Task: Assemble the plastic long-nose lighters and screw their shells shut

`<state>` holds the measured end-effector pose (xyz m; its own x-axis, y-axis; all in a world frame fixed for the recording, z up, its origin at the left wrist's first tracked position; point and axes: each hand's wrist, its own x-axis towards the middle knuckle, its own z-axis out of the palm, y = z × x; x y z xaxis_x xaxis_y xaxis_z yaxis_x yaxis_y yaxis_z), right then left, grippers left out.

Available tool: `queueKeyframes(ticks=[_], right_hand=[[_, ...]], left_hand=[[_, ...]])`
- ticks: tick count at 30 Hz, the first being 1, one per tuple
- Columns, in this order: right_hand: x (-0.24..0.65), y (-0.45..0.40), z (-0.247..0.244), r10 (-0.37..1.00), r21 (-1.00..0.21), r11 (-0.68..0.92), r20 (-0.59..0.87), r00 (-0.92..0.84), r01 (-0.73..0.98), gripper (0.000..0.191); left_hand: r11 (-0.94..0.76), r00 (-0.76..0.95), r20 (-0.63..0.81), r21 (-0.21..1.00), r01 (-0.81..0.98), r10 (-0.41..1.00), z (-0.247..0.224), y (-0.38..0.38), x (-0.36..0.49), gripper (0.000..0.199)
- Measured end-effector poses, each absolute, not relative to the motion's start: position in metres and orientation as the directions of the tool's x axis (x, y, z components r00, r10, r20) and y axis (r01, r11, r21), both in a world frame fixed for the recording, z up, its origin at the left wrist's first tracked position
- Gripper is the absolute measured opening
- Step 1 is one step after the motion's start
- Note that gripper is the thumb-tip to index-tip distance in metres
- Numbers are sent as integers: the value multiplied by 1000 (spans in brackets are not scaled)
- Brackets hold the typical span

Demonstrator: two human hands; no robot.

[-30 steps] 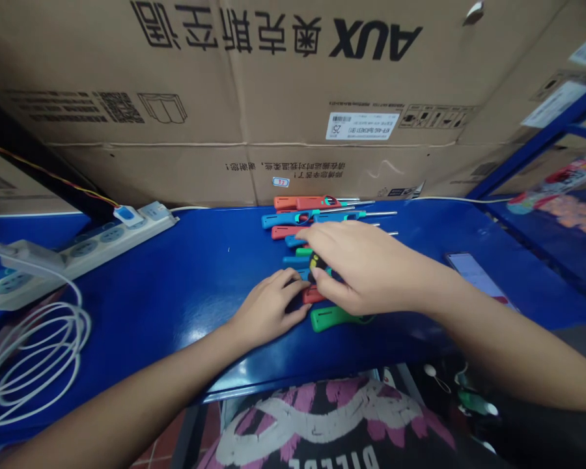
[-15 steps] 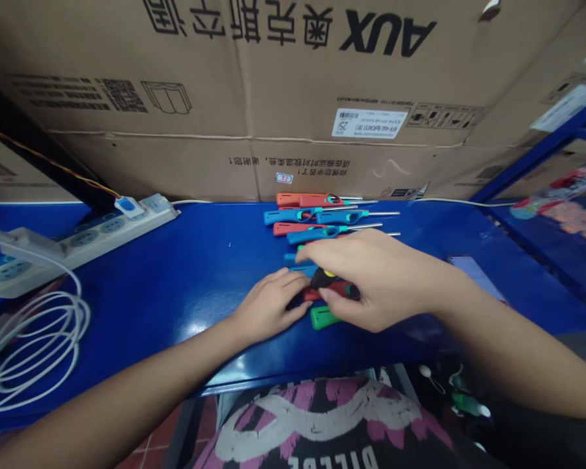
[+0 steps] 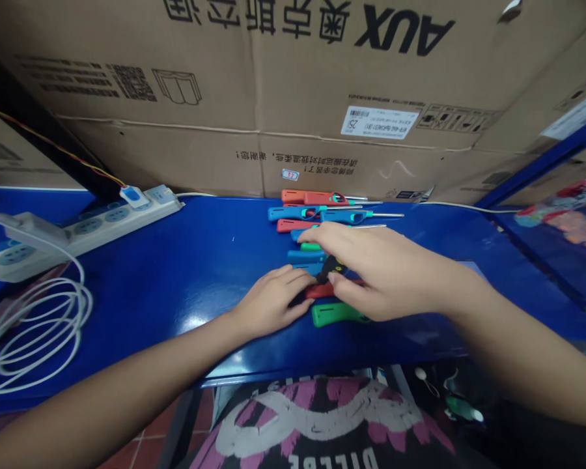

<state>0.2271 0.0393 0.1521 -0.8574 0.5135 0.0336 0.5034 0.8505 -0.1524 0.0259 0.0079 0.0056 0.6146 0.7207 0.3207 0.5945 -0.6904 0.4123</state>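
Observation:
Several long-nosed lighters lie in a column on the blue table (image 3: 195,260), their metal tips pointing right. My left hand (image 3: 273,299) rests on the table, its fingertips at the left end of a red lighter (image 3: 320,290). Between thumb and fingers of my right hand (image 3: 371,270) is a small black object with a yellow mark (image 3: 333,267), held above the red lighter. A green lighter (image 3: 336,314) lies nearest the front edge. Behind my right hand are blue lighters (image 3: 305,256), partly hidden, and red and blue ones (image 3: 297,213) further back.
A large cardboard box (image 3: 176,156) stands along the back. On the left are a white power strip (image 3: 92,228) and a coiled white cable (image 3: 34,339). A bag of pinkish items (image 3: 581,221) lies far right. Below the table's front edge is a green bottle (image 3: 461,409).
My right hand has moved slightly back with the black object and tilted it, uncovering more of the green lighter. The view has shifted a little; my left hand stays at the red lighter.

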Motion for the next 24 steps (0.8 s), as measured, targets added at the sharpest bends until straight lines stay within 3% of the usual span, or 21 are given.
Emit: queueKeyframes(ticks=[4,8,12,16,20,24], right_hand=[[226,41,154,571,-52,818,-46,-820,573,31],[227,38,155,518,-112,851,14,-855,513,39],[227,37,153,580,5,814,-8,-814,580,33],[230,38,150,542,-46,840,50,-839,540,40],[233,39,149,538,-46,842,26,-842,537,29],[233,41,150,537,-69,843,29,-843,534,32]], left_hand=[[-701,614,343,409,584,711,7,8,26,20],[-694,623,314,408,593,716,8,8,26,18],[-671,600,310,435,601,738,7,7,26,17],[-662,594,304,446,603,745,5,7,26,15],[-658,589,304,447,606,749,5,8,26,14],[-667,596,309,438,603,741,5,8,26,13]])
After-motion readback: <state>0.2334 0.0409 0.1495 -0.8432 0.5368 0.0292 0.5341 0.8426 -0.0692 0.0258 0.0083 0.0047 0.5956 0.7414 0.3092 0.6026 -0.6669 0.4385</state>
